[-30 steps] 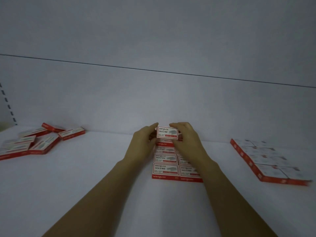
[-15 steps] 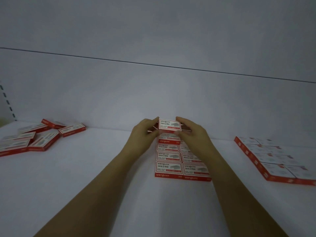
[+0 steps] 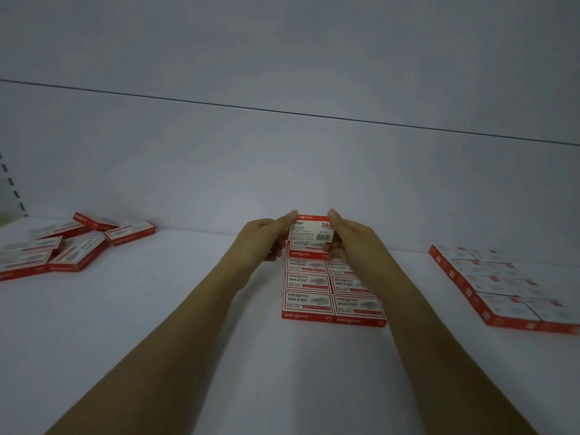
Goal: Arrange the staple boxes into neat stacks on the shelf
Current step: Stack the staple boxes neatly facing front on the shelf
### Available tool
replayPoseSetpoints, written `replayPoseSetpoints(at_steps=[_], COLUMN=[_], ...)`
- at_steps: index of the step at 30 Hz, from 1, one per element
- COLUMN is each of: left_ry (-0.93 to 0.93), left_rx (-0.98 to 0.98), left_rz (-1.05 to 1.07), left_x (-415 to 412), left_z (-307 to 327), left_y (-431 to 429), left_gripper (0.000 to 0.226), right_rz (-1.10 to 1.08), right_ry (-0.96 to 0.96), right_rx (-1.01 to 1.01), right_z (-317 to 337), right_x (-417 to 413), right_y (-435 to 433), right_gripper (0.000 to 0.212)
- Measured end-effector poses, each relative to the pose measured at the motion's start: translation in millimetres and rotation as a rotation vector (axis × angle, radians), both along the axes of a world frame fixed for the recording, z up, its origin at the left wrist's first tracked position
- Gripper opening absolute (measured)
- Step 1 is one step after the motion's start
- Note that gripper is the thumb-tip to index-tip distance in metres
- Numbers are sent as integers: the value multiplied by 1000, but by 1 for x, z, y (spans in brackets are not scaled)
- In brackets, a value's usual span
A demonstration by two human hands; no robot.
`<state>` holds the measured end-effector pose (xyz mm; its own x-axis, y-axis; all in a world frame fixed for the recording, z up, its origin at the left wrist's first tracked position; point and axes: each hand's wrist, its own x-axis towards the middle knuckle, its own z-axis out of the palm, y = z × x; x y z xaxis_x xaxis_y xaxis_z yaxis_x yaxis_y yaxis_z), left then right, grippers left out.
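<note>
Head view shows the fingers (image 3: pixel 290 216) of the left hand (image 3: pixel 263 240) and of the right hand (image 3: pixel 351 240) curled on one staple box (image 3: pixel 309 229), each hand pinching one short end of it, with the thumbs on the upper corners. This held box stands on its edge with a white face towards the camera; on that face I can see a red band on top, small print and a barcode. It is above the far end of the centre block of boxes (image 3: pixel 309 301), and I cannot tell if its lower edge touches the box just under it. The centre block lies flat on the shelf (image 3: pixel 188 309) in two columns side by side, the boxes touching each other, with red sides and white printed tops; the right forearm hides part of the right column. Well apart on the left there is a loose pile of boxes (image 3: pixel 78 251), lying at different angles and some leaning on others. Well apart on the right another block of boxes (image 3: pixel 502 287) lies flat in tidy rows. Behind all this rises the plain back panel (image 3: pixel 282 167), and at the far left a slotted upright (image 3: pixel 12 186) is visible.
</note>
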<state>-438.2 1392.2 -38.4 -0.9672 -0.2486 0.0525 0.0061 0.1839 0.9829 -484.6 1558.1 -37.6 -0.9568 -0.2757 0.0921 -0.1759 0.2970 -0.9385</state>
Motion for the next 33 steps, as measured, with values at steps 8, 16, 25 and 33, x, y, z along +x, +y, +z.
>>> replayPoseSetpoints(at_steps=[8, 16, 25, 33], left_ry=[46, 134, 203, 221], left_rx=[70, 21, -65, -120], left_rz=[-129, -79, -38, -84], left_x=[3, 7, 4, 3], left_z=[0, 1, 0, -1], left_y=[-4, -7, -11, -11], left_gripper=[48, 23, 11, 35], right_rz=[18, 78, 155, 146], right_ry=[-35, 5, -34, 228], right_rx=[-191, -267, -310, -137], right_z=[1, 6, 7, 15], right_x=[-2, 5, 8, 17], right_y=[0, 1, 5, -2], right_gripper=[48, 58, 52, 50])
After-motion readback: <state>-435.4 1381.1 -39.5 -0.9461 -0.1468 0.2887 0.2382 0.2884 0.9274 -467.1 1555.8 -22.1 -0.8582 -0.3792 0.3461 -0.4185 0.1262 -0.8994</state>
